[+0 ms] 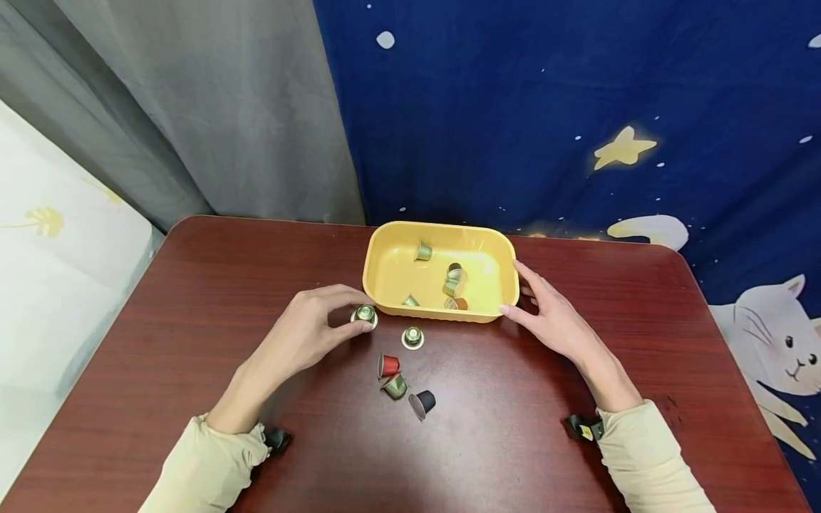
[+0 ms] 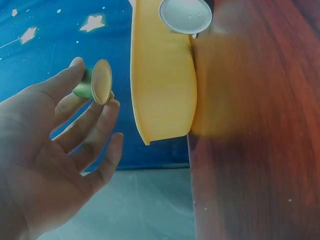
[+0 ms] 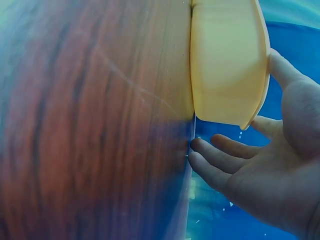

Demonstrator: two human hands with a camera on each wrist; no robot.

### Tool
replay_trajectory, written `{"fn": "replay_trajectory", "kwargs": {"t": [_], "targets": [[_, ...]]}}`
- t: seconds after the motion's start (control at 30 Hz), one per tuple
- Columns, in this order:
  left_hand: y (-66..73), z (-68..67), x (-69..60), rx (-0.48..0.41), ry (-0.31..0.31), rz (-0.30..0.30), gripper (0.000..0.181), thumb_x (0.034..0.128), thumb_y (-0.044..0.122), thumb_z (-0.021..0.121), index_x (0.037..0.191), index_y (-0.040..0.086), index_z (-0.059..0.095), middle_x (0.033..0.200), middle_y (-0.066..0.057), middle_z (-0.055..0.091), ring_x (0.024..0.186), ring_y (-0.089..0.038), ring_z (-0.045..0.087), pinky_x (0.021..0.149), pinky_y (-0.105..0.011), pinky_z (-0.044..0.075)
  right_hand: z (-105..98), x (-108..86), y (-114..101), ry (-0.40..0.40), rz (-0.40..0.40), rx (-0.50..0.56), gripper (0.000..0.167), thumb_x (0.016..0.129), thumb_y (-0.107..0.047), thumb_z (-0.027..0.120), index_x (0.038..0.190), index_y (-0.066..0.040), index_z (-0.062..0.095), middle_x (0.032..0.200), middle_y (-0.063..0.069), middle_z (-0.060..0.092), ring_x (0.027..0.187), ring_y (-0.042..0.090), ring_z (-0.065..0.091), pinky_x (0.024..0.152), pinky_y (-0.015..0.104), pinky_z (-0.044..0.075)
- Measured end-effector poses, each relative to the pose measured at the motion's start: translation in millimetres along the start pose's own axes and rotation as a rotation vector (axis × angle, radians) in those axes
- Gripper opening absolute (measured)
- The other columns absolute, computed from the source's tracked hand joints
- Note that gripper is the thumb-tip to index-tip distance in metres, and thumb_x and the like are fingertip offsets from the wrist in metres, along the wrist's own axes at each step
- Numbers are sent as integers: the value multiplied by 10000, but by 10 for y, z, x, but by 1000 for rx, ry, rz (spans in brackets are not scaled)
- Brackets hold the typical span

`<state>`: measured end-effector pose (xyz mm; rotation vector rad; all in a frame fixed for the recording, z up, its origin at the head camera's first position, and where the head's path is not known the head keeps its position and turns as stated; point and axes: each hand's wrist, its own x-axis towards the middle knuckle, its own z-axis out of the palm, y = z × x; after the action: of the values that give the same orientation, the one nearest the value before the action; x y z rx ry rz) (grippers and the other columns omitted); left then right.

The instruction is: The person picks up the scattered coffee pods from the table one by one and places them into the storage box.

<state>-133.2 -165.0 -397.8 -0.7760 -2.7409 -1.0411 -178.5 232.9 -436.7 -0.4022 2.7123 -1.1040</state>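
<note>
Between its thumb and fingertips, my left hand (image 1: 311, 324) pinches a green coffee capsule (image 1: 365, 314) just off the front left corner of a yellow plastic basin (image 1: 398, 311). The left wrist view shows that capsule's pale foil lid (image 2: 102, 82). My right hand (image 1: 554, 320) touches the basin's right end, thumb and index finger at the rim and the other fingers loosely extended. In front of the basin stands another green capsule (image 1: 413, 338), lid down. Nearer me lie a red capsule (image 1: 388, 365), a green one (image 1: 395, 386) and a black one (image 1: 423, 404).
Inside the basin lie several capsules, among them a green one (image 1: 424, 251) near the back and an orange-brown one (image 1: 459, 304) by the front wall. The dark red wooden table (image 1: 545, 442) ends just behind the basin, where grey and blue curtains (image 1: 481, 114) hang.
</note>
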Motion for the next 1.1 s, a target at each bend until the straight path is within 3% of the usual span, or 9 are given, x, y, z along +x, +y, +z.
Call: {"fn": "replay_trajectory", "kwargs": {"t": [0.4,0.7,1.1], "targets": [[37,-26,114,103,34,51,356,843,322,808,1168,201,731,1147,95,686,1094,-85,618,954,-351,482,0,11,19,-6,5,-3,867,919,-471,682,1599,-248,193,1521,139,377,1301,344,494,1066,530,398],[41,2,198,122,61,147,261,844,329,803,1059,191,749,1259,46,651,1225,-120,551,1012,-333,431,14,6,21,-8,4,29,867,921,-454,686,1600,-249,188,1542,131,360,1321,343,482,1079,519,386],[57,53,325,146,9,150,276,857,336,791,1080,181,748,1275,36,651,1259,-164,545,1028,-392,436,14,7,20,-14,-19,73,861,928,-403,696,1600,-234,185,1509,126,409,1332,325,474,1089,517,374]]}}
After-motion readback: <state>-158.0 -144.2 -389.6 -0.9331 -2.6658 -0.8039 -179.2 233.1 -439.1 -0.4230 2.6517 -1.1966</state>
